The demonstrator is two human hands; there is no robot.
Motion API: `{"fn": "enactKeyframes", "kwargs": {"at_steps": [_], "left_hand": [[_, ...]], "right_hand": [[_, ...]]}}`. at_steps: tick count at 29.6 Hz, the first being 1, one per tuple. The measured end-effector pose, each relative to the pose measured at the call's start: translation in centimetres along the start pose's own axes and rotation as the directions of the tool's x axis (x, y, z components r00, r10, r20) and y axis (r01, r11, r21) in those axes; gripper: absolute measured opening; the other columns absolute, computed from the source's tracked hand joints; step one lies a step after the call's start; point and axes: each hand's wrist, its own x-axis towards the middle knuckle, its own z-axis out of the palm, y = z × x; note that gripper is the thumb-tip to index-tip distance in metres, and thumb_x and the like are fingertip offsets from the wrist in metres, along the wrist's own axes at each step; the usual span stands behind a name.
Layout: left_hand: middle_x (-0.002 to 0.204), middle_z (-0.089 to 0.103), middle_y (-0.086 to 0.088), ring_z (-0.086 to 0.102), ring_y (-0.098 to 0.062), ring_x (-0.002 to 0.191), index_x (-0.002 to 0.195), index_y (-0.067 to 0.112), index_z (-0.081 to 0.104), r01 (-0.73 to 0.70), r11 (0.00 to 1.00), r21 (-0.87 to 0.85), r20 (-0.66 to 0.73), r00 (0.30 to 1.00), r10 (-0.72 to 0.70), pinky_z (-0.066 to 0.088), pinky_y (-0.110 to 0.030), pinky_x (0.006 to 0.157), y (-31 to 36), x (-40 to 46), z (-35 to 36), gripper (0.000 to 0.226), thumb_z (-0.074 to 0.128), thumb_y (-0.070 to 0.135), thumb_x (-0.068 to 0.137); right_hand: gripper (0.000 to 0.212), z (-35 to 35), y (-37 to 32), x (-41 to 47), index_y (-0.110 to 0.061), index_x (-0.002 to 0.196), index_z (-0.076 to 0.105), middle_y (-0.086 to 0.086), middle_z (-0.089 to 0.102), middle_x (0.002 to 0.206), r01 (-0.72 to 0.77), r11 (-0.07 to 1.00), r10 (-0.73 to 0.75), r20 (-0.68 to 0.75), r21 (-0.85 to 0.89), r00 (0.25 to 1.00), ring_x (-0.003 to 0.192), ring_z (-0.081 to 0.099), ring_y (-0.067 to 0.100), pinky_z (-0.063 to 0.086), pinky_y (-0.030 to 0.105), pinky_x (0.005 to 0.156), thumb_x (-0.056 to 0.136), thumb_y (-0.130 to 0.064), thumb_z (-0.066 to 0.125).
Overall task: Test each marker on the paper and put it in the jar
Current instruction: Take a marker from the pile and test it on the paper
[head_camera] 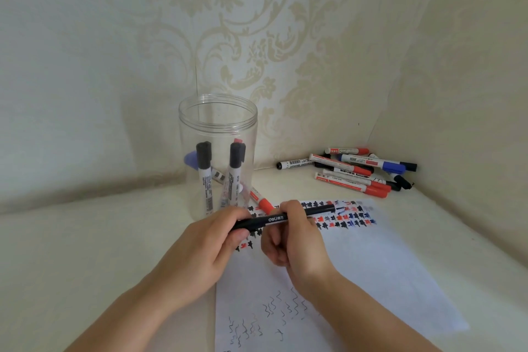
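View: one head camera, looking forward and down at a pale desk (85, 237) set in a wallpapered corner.
Left hand: the left hand (205, 248) is clamped on the near-left end of a black marker (274, 218), fingers curled round the barrel.
Right hand: the right hand (297, 240) is closed on the same black marker further right, thumb and fingers pinching it from above.
Marker held: a slim black cylinder with white lettering, held almost level over the paper (371, 266); whether its cap is on cannot be told.
Jar: a clear plastic jar (218, 123), round, open-topped and ribbed at the rim, stands just left of the paper's far edge; capped markers lean inside it.
Loose red marker: a red-capped marker (261, 201) lies at the foot of the jar, beside the paper.
Pile: untested markers (357, 173), red, blue and black, lie heaped in the far right corner.
Paper: a thin white sheet bearing rows of red, blue and black strokes far and squiggles near.
Risk: fingers could probably be inked if an uncapped tip is brushed.
Risk: the light jar could be tipped if its wall is knocked by a marker dropped at a slant.
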Motion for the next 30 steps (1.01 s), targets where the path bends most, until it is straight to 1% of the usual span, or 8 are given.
{"fn": "enactKeyframes", "kwargs": {"at_steps": [4,8,11,14,18,21,27,30], "left_hand": [[0.088,0.063,0.022,0.062,-0.002,0.074,0.096,0.043,0.049,0.020,0.988,-0.153,-0.146,0.988,-0.043,0.046,-0.013,0.061,0.5,-0.1,-0.3,0.021,0.039,0.051,0.080],[0.075,0.063,0.018,0.058,-0.001,0.063,0.086,0.042,0.053,-0.053,0.946,-0.321,-0.432,0.897,-0.096,0.047,-0.014,0.057,2.1,0.9,-2.8,0.012,0.052,0.043,0.075],[0.078,0.061,0.018,0.056,0.000,0.067,0.088,0.043,0.053,-0.138,0.967,-0.216,-0.651,0.758,-0.037,0.045,-0.012,0.063,3.8,2.3,-6.1,0.007,0.052,0.042,0.081],[0.087,0.060,0.005,0.059,-0.012,0.080,0.095,0.041,0.050,-0.167,0.985,-0.037,-0.762,0.643,0.080,0.046,-0.018,0.076,5.6,4.2,-9.3,0.009,0.045,0.035,0.090],[0.096,0.060,0.005,0.053,-0.006,0.083,0.106,0.019,0.058,0.013,0.963,0.269,-0.664,0.727,0.176,0.039,-0.013,0.077,6.3,7.0,-11.3,0.020,0.046,0.023,0.091],[0.089,0.066,-0.004,0.059,-0.024,0.080,0.104,0.014,0.061,0.101,0.869,0.484,-0.536,0.819,0.204,0.042,-0.033,0.072,5.9,8.5,-10.7,0.023,0.045,0.021,0.089],[0.093,0.062,-0.011,0.054,-0.027,0.085,0.113,0.011,0.055,0.145,0.904,0.403,-0.684,0.704,0.192,0.034,-0.026,0.075,6.3,8.8,-11.9,0.024,0.043,0.017,0.093],[0.086,0.060,-0.012,0.054,-0.028,0.076,0.111,0.009,0.047,0.201,0.878,0.434,-0.619,0.775,0.128,0.038,-0.034,0.066,5.9,9.1,-11.4,0.023,0.047,0.021,0.091]], "right_hand": [[0.051,-0.4,-0.8,0.2,-0.008,0.054,0.045,0.006,0.040,0.042,-0.025,1.000,0.024,0.086,0.015,0.996,0.038,0.028,0.015,0.024,0.025,0.044,0.093,-0.041,0.041],[0.048,-1.6,-3.2,0.1,-0.007,0.076,0.054,0.000,0.046,0.047,0.127,0.989,-0.129,0.021,0.079,0.991,0.041,0.036,0.010,0.033,0.026,0.053,0.072,-0.055,0.056],[0.040,-3.0,-4.3,1.0,-0.009,0.093,0.059,-0.001,0.049,0.051,0.133,0.991,-0.131,-0.098,0.010,0.987,0.045,0.036,0.011,0.031,0.024,0.049,0.082,-0.048,0.056],[0.029,-3.8,-4.7,1.9,-0.009,0.089,0.060,0.000,0.053,0.051,0.092,0.993,-0.103,-0.166,-0.073,0.981,0.046,0.037,0.013,0.031,0.025,0.049,0.091,-0.036,0.054],[0.027,-4.2,-4.9,2.6,-0.010,0.086,0.060,0.001,0.054,0.052,0.081,0.991,-0.099,-0.183,-0.103,0.978,0.047,0.038,0.013,0.032,0.025,0.048,0.093,-0.034,0.051],[0.028,-4.2,-4.7,2.8,-0.008,0.087,0.060,0.000,0.055,0.050,0.076,0.990,-0.098,-0.188,-0.118,0.977,0.046,0.038,0.013,0.032,0.026,0.049,0.093,-0.033,0.051],[0.028,-4.4,-4.5,2.9,-0.007,0.087,0.061,0.000,0.055,0.050,0.054,0.991,-0.077,-0.196,-0.122,0.978,0.046,0.039,0.013,0.032,0.025,0.048,0.094,-0.032,0.051],[0.027,-4.5,-4.5,3.2,-0.009,0.085,0.060,0.000,0.055,0.050,0.047,0.990,-0.074,-0.199,-0.136,0.977,0.046,0.039,0.013,0.032,0.025,0.047,0.094,-0.032,0.050]]}}
